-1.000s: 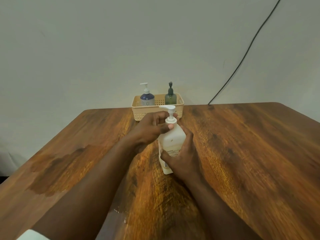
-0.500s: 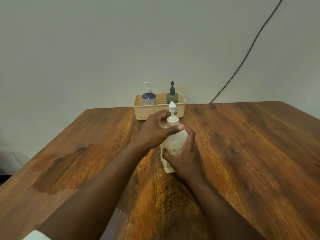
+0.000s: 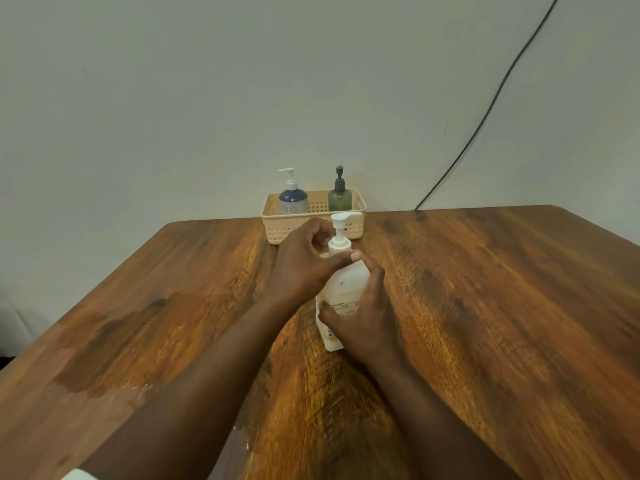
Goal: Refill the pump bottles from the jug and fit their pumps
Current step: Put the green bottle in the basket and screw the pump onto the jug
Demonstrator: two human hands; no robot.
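Wooden table (image 3: 485,306), dark grain, set against a plain pale wall (image 3: 173,98); one black cable (image 3: 491,105) runs down the wall to the table's far edge.

White bottle (image 3: 346,289): stands upright on the table, near the middle, printed label facing the camera. White pump (image 3: 341,230) sits in its neck, spout pointing right.

Left hand (image 3: 304,268): fingers and thumb curled round the pump's collar at the top of the bottle, thumb tip across the front.

Right hand (image 3: 363,313): fingers wrapped round the bottle's body, thumb pressed on the label side, holding it on the table.

Beige basket (image 3: 277,230): at the far edge, just behind the white bottle. Holds two upright bottles, apart from each other: a blue bottle (image 3: 293,200) with a white pump on the left, a green bottle (image 3: 339,197) with a dark pump on the right.

Wet patch (image 3: 131,389): on the table's near left, beside the left forearm.
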